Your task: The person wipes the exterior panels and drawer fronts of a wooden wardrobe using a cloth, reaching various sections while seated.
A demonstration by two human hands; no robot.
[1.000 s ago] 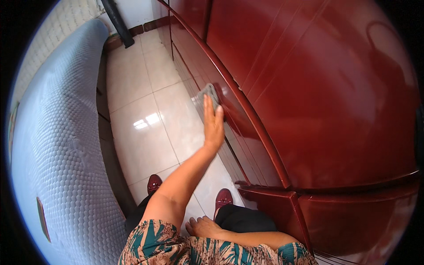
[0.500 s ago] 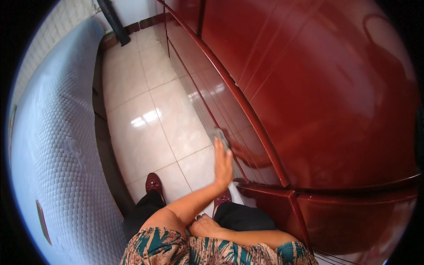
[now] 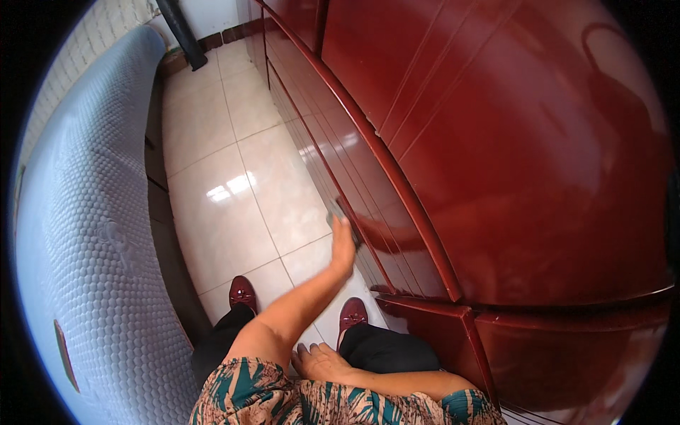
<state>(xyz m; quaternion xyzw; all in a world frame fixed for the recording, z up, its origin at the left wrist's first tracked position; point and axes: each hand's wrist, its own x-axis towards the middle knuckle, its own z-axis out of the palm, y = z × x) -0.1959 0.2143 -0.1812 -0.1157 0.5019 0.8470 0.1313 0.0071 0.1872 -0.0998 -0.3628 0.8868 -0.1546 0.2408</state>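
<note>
My left hand (image 3: 343, 244) reaches forward and presses a grey cloth (image 3: 333, 208) against the low front of a glossy dark red cabinet (image 3: 340, 163). The palm side faces the cabinet, and much of the cloth is hidden behind the hand. Across my lap lies my right forearm, and my right hand (image 3: 322, 361) hangs beside my right knee, its fingers loosely apart and nothing visible in them.
Along the left runs a bed with a pale blue quilted mattress (image 3: 92, 212). Cream floor tiles (image 3: 212, 156) lie between bed and cabinet, with my dark red shoes (image 3: 242, 292) on them. A dark pole (image 3: 183, 35) leans at the far wall.
My left hand and the cloth have moved slightly left and down along the cabinet front. The right hand has shifted a little left, and more of my right shoe shows.
</note>
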